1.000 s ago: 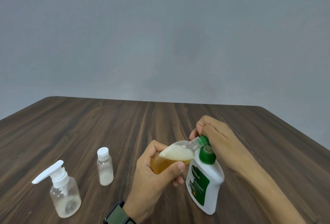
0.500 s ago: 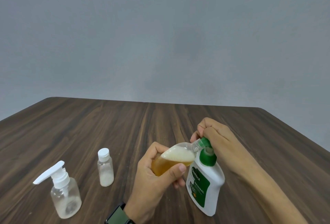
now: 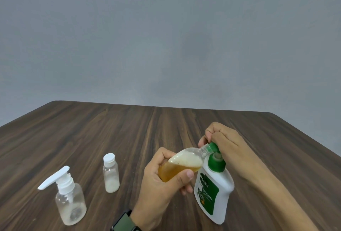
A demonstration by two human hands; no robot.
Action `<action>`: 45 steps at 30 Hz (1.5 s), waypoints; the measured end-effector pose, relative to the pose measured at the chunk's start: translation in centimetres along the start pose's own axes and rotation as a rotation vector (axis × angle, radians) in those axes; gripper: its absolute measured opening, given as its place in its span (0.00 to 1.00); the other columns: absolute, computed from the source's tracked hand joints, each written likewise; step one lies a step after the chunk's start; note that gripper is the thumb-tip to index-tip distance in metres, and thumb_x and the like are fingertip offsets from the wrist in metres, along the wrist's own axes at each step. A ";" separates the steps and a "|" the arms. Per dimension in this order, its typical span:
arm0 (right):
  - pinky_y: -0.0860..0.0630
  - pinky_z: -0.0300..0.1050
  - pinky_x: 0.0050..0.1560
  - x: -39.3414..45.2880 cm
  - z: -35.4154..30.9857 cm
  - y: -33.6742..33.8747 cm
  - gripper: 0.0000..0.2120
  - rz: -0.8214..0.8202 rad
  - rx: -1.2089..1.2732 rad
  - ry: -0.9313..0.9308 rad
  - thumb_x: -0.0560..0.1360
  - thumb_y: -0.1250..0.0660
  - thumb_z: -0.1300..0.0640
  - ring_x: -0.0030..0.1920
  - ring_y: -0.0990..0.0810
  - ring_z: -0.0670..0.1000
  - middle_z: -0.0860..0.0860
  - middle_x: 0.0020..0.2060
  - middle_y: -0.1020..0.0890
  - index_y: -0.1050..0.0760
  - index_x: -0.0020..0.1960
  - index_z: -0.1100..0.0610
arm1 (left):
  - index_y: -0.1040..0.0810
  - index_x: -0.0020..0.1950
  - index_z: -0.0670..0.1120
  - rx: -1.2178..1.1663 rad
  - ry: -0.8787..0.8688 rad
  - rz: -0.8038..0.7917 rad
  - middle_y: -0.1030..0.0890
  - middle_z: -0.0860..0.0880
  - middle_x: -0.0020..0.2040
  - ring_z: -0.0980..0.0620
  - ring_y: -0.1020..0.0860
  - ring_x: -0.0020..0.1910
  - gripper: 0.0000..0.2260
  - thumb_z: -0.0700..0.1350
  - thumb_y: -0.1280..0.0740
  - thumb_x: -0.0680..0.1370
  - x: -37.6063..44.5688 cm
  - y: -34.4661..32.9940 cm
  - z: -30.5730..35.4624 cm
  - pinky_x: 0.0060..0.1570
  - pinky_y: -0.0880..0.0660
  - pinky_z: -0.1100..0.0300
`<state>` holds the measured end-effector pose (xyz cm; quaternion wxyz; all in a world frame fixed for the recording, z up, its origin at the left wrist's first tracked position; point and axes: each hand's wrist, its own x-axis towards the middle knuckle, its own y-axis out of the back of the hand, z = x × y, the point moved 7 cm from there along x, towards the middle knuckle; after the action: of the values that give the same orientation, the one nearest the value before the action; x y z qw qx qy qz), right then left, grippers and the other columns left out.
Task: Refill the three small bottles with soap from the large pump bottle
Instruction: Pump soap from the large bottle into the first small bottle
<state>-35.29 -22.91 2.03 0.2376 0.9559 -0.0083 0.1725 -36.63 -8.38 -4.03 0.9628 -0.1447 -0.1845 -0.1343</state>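
Soap could spill if the tilted small bottle point(image 3: 181, 166), gripped by the left hand point(image 3: 162, 184), slips off the nozzle of the pump bottle point(image 3: 214, 188) at its 3 o'clock; the right hand point(image 3: 224, 142) presses the pump with curled fingers.

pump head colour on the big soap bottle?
Green, on the white large pump bottle; head view.

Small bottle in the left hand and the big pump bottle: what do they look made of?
Small bottle: clear, glossy plastic by the look; amber soap and foam show through its wall. Pump bottle: opaque white plastic, smooth with a slight sheen, with a green printed label and a green pump top.
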 end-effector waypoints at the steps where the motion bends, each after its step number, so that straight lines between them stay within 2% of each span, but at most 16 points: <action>1: 0.28 0.47 0.39 -0.1 0.2 0.0 0.11 0.013 0.025 -0.003 0.74 0.46 0.56 0.36 0.24 0.49 0.56 0.38 0.19 0.32 0.34 0.54 | 0.24 0.42 0.47 -0.002 0.003 0.000 0.16 0.42 0.39 0.48 0.20 0.28 0.22 0.56 0.21 0.57 0.0 0.0 -0.1 0.25 0.25 0.61; 4: 0.28 0.47 0.37 -0.5 1.1 -0.5 0.08 0.027 0.068 -0.029 0.70 0.46 0.53 0.34 0.25 0.48 0.59 0.39 0.20 0.33 0.35 0.55 | 0.26 0.44 0.42 0.009 0.024 0.012 0.16 0.43 0.38 0.49 0.20 0.28 0.27 0.56 0.21 0.57 -0.2 0.0 -0.6 0.25 0.24 0.61; 7: 0.29 0.45 0.36 -0.7 1.1 -0.5 0.08 0.027 0.082 -0.028 0.70 0.46 0.53 0.34 0.26 0.48 0.58 0.39 0.21 0.33 0.35 0.55 | 0.27 0.44 0.42 0.009 0.034 0.014 0.16 0.42 0.38 0.48 0.20 0.27 0.27 0.56 0.21 0.57 -0.3 0.0 -0.9 0.25 0.25 0.61; 13: 0.28 0.45 0.40 -0.2 -0.2 0.1 0.14 0.019 -0.011 0.024 0.78 0.46 0.63 0.37 0.25 0.48 0.57 0.40 0.20 0.31 0.35 0.55 | 0.25 0.44 0.47 -0.002 0.032 -0.006 0.16 0.43 0.41 0.48 0.20 0.28 0.24 0.57 0.21 0.56 -0.1 -0.1 -0.4 0.26 0.24 0.61; 16: 0.28 0.43 0.38 -0.3 0.1 0.0 0.10 0.028 0.041 0.022 0.74 0.45 0.56 0.35 0.25 0.47 0.54 0.38 0.19 0.30 0.36 0.56 | 0.26 0.44 0.45 0.008 0.031 -0.004 0.16 0.43 0.41 0.49 0.20 0.28 0.26 0.57 0.21 0.56 -0.1 -0.2 -0.4 0.26 0.24 0.61; 18: 0.29 0.44 0.36 -0.6 0.8 -0.3 0.09 0.036 0.072 -0.002 0.70 0.46 0.53 0.33 0.25 0.47 0.53 0.37 0.20 0.31 0.35 0.54 | 0.26 0.44 0.44 0.019 0.033 0.005 0.16 0.42 0.40 0.48 0.20 0.28 0.27 0.57 0.21 0.57 -0.1 -0.1 -0.6 0.26 0.24 0.61; 21: 0.29 0.48 0.36 -0.9 1.5 -0.6 0.09 0.040 0.115 -0.017 0.70 0.46 0.53 0.33 0.26 0.50 0.54 0.37 0.20 0.32 0.33 0.51 | 0.26 0.45 0.42 0.014 0.048 0.003 0.16 0.41 0.40 0.48 0.20 0.28 0.27 0.56 0.21 0.57 -0.2 0.0 -0.9 0.26 0.24 0.61; 25: 0.28 0.46 0.38 -0.4 0.5 -0.2 0.09 0.033 0.107 0.001 0.69 0.46 0.53 0.34 0.25 0.47 0.53 0.37 0.19 0.30 0.34 0.54 | 0.26 0.44 0.44 -0.011 0.035 -0.008 0.16 0.41 0.40 0.48 0.20 0.28 0.25 0.55 0.21 0.57 -0.1 0.0 -0.6 0.26 0.25 0.61; 30: 0.27 0.45 0.39 0.0 -0.1 0.0 0.11 0.026 0.041 0.029 0.69 0.46 0.54 0.35 0.24 0.46 0.51 0.37 0.19 0.30 0.31 0.49 | 0.24 0.43 0.47 -0.004 0.024 -0.006 0.16 0.42 0.41 0.48 0.20 0.28 0.23 0.57 0.21 0.56 0.0 0.0 -0.3 0.26 0.24 0.61; 34: 0.28 0.46 0.36 -0.5 1.0 -0.4 0.10 0.042 0.075 0.009 0.70 0.47 0.52 0.34 0.25 0.49 0.52 0.37 0.20 0.32 0.32 0.48 | 0.26 0.45 0.43 0.016 0.034 0.000 0.16 0.43 0.40 0.49 0.20 0.28 0.26 0.57 0.21 0.57 -0.1 0.0 -0.7 0.26 0.24 0.61; 38: 0.28 0.46 0.36 -0.7 1.0 -0.4 0.08 0.046 0.095 0.002 0.70 0.46 0.52 0.33 0.25 0.49 0.54 0.37 0.20 0.31 0.35 0.52 | 0.26 0.46 0.42 0.010 0.045 -0.002 0.16 0.42 0.40 0.49 0.20 0.28 0.27 0.56 0.21 0.57 -0.2 -0.1 -0.8 0.26 0.24 0.61; 40: 0.28 0.46 0.37 -0.5 0.3 -0.2 0.09 0.040 0.090 0.013 0.71 0.45 0.54 0.34 0.25 0.48 0.54 0.37 0.20 0.31 0.35 0.54 | 0.26 0.45 0.43 -0.006 0.044 -0.005 0.16 0.42 0.41 0.49 0.20 0.28 0.27 0.56 0.21 0.56 -0.1 -0.1 -0.7 0.26 0.24 0.61; 43: 0.28 0.46 0.40 -0.1 -0.2 0.1 0.14 0.033 0.030 0.024 0.77 0.46 0.62 0.36 0.25 0.49 0.55 0.39 0.19 0.31 0.34 0.55 | 0.26 0.44 0.45 -0.016 0.036 -0.004 0.16 0.43 0.40 0.49 0.20 0.28 0.26 0.57 0.21 0.56 -0.1 -0.1 -0.5 0.26 0.24 0.61; 45: 0.28 0.45 0.39 -0.1 -0.2 0.1 0.13 0.038 0.025 0.021 0.77 0.46 0.62 0.36 0.25 0.48 0.55 0.39 0.19 0.31 0.35 0.55 | 0.25 0.43 0.47 -0.021 0.032 -0.007 0.16 0.44 0.40 0.49 0.20 0.28 0.24 0.57 0.21 0.56 -0.1 -0.2 -0.4 0.26 0.24 0.61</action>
<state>-35.48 -22.94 2.25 0.2224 0.9566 -0.0216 0.1871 -36.69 -8.64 -4.36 0.9635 -0.1521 -0.1682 -0.1420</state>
